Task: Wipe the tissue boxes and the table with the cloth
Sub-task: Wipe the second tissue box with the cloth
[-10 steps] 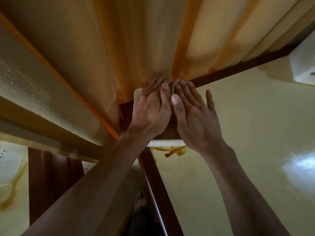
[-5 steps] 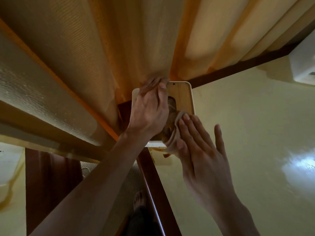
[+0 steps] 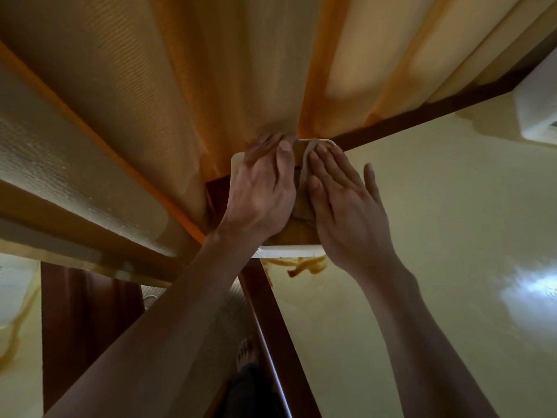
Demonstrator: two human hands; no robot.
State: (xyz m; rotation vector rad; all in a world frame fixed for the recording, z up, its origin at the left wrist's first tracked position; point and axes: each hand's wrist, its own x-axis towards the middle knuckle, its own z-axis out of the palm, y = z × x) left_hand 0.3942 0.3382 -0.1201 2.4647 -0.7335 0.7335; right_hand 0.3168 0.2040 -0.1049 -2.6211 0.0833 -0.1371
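Note:
A tissue box [image 3: 289, 252] with a white body and a wooden lid stands at the far corner of the glossy cream table [image 3: 437, 236], against the curtain. My left hand [image 3: 262, 191] lies over the box's left side, fingers reaching to its far edge and steadying it. My right hand [image 3: 343, 203] lies flat with straight fingers on a beige cloth [image 3: 303, 188], pressing it onto the lid. Only a strip of cloth shows between the two hands. Most of the lid is hidden under them.
Orange-beige curtains [image 3: 211, 86] hang right behind the box. A second white tissue box [image 3: 539, 116] stands at the table's far right. The table has a dark wooden edge [image 3: 271, 327]. Another cream surface [image 3: 18, 327] lies at the lower left.
My right hand has slid the cloth from the box's near edge back toward the far end of the lid. My left hand has stayed on the box.

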